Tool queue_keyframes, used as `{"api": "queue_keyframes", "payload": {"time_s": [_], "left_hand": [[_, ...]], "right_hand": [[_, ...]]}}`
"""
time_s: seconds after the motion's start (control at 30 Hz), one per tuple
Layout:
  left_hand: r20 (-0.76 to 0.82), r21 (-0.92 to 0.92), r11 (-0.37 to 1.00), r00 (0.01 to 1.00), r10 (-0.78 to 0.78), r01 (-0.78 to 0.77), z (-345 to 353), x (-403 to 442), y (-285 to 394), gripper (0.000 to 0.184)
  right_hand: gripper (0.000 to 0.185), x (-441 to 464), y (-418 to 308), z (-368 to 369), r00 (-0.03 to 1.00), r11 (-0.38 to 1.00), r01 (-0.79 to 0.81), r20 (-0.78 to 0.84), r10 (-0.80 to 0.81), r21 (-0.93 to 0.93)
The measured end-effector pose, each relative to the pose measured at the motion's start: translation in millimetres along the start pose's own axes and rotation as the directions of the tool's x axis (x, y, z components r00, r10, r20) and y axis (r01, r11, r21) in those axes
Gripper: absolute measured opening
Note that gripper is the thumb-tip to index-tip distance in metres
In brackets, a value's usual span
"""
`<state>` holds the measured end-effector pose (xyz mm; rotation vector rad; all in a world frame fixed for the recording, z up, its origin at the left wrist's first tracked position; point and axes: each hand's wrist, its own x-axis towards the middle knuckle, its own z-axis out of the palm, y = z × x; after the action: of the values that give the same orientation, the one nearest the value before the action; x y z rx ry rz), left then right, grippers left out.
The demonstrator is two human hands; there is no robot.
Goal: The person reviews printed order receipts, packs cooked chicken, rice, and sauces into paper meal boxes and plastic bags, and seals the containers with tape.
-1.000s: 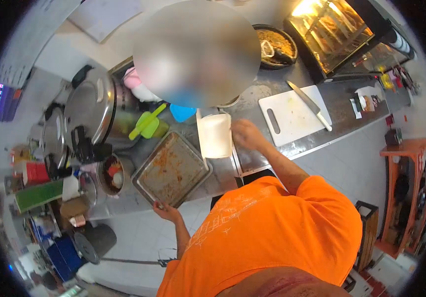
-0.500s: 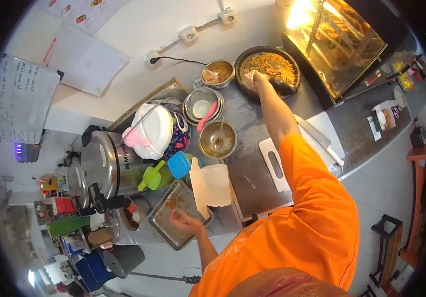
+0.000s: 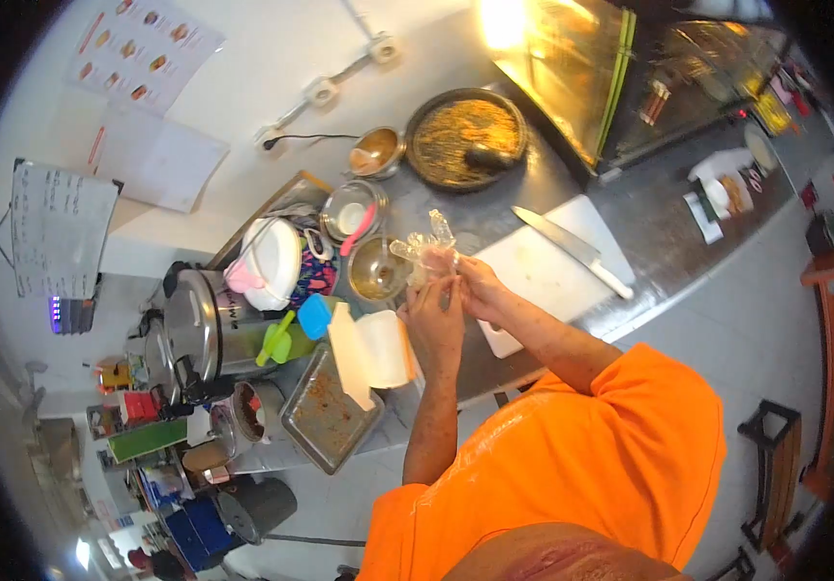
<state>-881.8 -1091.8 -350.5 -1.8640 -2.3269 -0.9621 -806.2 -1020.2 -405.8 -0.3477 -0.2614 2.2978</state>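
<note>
A clear plastic glove [image 3: 433, 237] is held up between my two hands over the counter. My left hand [image 3: 433, 308] pinches its lower edge, and my right hand [image 3: 478, 288] grips it from the other side. Just left of the hands is a metal bowl [image 3: 375, 270]. To the right, a knife [image 3: 572, 250] lies on a white cutting board [image 3: 538, 281]. An open takeout box [image 3: 381, 351] stands below my left hand, beside a stained metal tray [image 3: 330, 410].
A round dark pan of food [image 3: 465, 131] sits at the back, near a lit glass display case [image 3: 567, 77]. Large metal pots [image 3: 194, 324], a white-lidded container [image 3: 273, 263] and a green scoop [image 3: 277, 339] are on the left. A paper with food [image 3: 724, 196] lies far right.
My right hand has come back from the pan and now holds the clear glove. My left hand has moved up from the tray to meet it. The view has shifted.
</note>
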Motion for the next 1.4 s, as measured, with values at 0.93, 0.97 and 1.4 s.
{"api": "queue_keyframes", "payload": {"time_s": [0.93,0.97,1.4], "left_hand": [[0.205,-0.799,0.546,0.967,-0.148,0.253,200.6,-100.7,267.7,0.043],[0.204,-0.819,0.517,0.968,-0.146,0.25,211.7,-99.6,271.6,0.042],[-0.011,-0.766,0.408,0.624,-0.781,0.496,163.4,-224.5,231.4,0.043]], "right_hand": [[0.071,-108.7,-393.2,-61.2,0.878,0.579,-0.241,-0.429,-0.213,-0.779],[0.073,-117.2,-403.2,-50.6,0.876,0.5,-0.29,-0.437,-0.205,-0.816],[0.066,-52.9,-493.3,-71.5,0.796,-0.792,-0.429,0.233,-0.559,-0.434]]}}
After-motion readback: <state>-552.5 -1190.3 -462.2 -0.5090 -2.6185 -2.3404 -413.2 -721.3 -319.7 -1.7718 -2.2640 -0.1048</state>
